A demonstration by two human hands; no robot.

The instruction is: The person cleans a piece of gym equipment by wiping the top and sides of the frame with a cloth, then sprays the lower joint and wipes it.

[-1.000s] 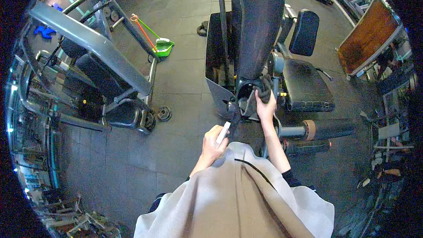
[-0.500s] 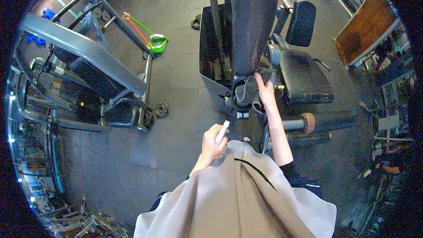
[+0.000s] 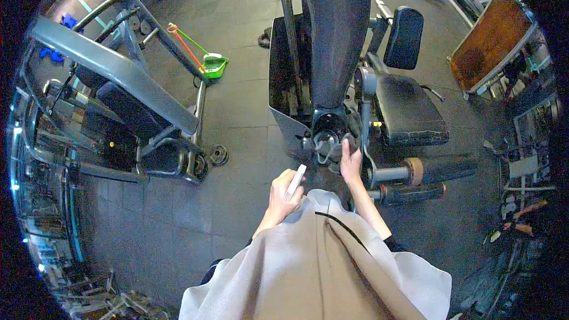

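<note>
My right hand [image 3: 350, 165] is closed on a dark grey cloth [image 3: 351, 140], pressed to the lower end of a black upright column [image 3: 338, 47] of a gym machine. The cloth covers part of the round dark fitting [image 3: 327, 125] at the column's foot. Nearer my body, my left hand [image 3: 283, 194] is wrapped round a slim white bar-shaped object [image 3: 296, 181]. Its top end sticks up past my thumb, and the rest is hidden in my fist and behind my clothing.
Right of the column stand the machine's black seat [image 3: 410, 106], backrest [image 3: 404, 37] and padded roller [image 3: 447, 168]. Another grey-framed machine [image 3: 112, 68] is on the left, with a weight plate [image 3: 219, 154] on the floor. A green dustpan [image 3: 214, 66] and a brown board [image 3: 491, 38] are farther off.
My right hand and the cloth have moved down the fitting, toward my body. My left hand stays almost in place with the white object.
</note>
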